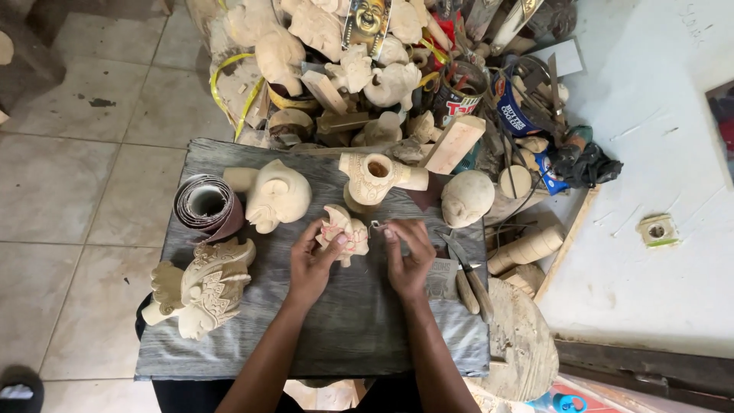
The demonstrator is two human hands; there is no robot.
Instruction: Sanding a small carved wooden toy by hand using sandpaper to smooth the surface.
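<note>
Beside the sandpaper roll [208,205]: left hand [310,264] gripping small carving [345,232].
Right hand [407,256] pinching something tiny, unclear what; carving looks light, stiff, fragile — hold its body.

On grey board [229,352]: five pale wooden carvings — small one [345,232], winged crest piece [202,287], round-headed figure [277,195], hollow-topped figure [372,177], bald head [467,198]. One sandpaper roll [208,205]. Two wooden-handled tools [470,287]. Two hands: left [310,264], right [409,256]. Heap beyond: carvings too many to count.
</note>
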